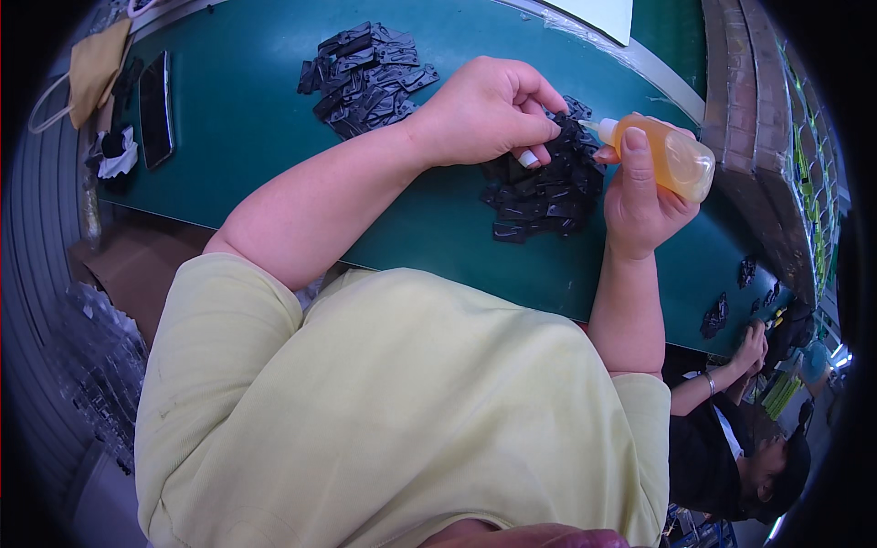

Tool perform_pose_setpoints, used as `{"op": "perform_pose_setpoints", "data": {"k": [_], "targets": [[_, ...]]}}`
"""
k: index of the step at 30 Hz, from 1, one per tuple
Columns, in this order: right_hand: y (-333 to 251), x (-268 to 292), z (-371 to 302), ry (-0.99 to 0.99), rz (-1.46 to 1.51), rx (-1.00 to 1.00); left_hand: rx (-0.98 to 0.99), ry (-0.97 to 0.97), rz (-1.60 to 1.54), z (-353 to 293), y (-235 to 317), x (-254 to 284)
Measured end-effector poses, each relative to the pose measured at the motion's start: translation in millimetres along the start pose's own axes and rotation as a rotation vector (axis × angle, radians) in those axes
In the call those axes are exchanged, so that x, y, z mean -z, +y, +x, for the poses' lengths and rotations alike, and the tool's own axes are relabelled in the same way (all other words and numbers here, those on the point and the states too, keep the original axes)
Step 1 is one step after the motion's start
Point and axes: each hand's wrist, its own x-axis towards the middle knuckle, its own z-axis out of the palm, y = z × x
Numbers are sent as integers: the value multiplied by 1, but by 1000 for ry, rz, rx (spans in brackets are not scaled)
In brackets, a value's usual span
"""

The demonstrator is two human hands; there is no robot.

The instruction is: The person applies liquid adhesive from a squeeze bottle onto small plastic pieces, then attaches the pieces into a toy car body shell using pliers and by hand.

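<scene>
My right hand (650, 187) is wrapped round a squeeze bottle (678, 157) of amber liquid with a white cap and thin nozzle, tilted so that the nozzle points left. Close to the nozzle tip, the fingers of my left hand (493, 114) are pinched on a small black part, mostly hidden by the fingertips. Under and beside both hands lies a heap of flat black plastic parts (548, 192). A second heap of similar black parts (365, 78) lies farther left, beyond my left forearm.
The green table (247, 119) carries a dark phone (156, 108) at its left, near a tan pouch (96, 68). Cardboard (763, 119) stands along the right side. At the lower right a co-worker's hand (751, 349) is beside small black pieces (715, 315).
</scene>
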Motion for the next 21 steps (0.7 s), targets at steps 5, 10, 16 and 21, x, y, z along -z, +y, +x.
{"op": "perform_pose_setpoints", "data": {"k": [5, 10, 16, 21], "targets": [[-1, 0, 0, -11, -9, 7, -11, -3, 4, 1, -1, 0], [-2, 0, 1, -24, -15, 11, -9, -2, 17, 1, -1, 1], [-2, -1, 0, -9, -23, 17, -11, -2, 3, 0, -2, 0], [-2, -1, 0, -17, -23, 21, -14, -6, 1, 1, -3, 1]]}}
